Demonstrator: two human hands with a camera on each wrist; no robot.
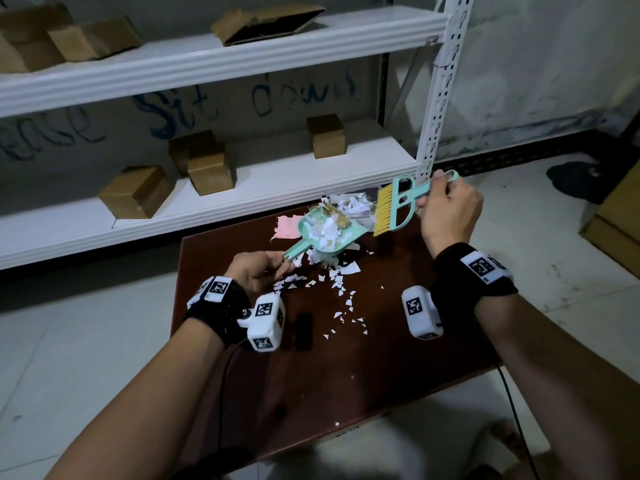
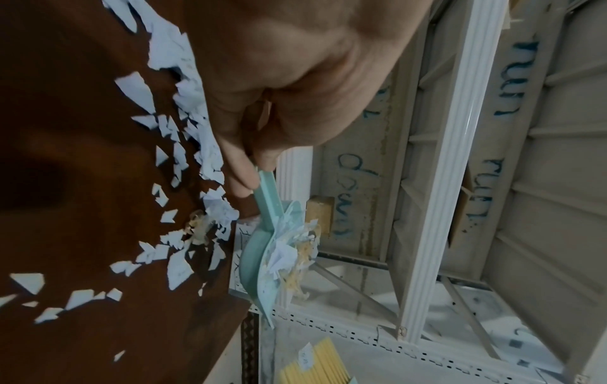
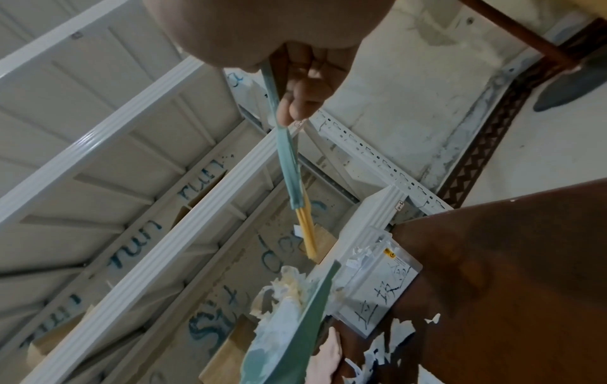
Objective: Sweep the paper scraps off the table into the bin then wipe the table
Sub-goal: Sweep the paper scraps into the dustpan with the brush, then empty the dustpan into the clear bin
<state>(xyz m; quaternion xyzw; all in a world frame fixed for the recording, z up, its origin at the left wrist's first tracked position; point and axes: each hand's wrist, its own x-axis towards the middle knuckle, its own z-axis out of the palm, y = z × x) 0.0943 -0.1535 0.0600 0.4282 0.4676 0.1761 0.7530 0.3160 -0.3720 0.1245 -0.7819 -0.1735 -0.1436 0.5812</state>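
Note:
My left hand [image 1: 277,266] grips the handle of a teal dustpan [image 1: 322,233], raised and heaped with white and tan paper scraps, its mouth toward a clear plastic bin [image 1: 349,202] at the brown table's [image 1: 346,368] far edge. My right hand [image 1: 433,195] holds a teal brush [image 1: 394,206] with yellow bristles, lifted just right of the pan. Several white scraps [image 1: 332,282] still litter the tabletop. The left wrist view has the dustpan [image 2: 259,259] edge-on over the scraps [image 2: 170,249]. In the right wrist view the brush [image 3: 287,166] hangs above the dustpan [image 3: 308,311] and bin [image 3: 377,280].
A pink sheet or cloth [image 1: 285,226] lies at the table's far left, beside the dustpan. Behind the table, white metal shelving [image 1: 242,188] carries several cardboard boxes, and its upright post [image 1: 440,98] is close to the brush. A dark shoe [image 1: 575,178] sits on the floor at right.

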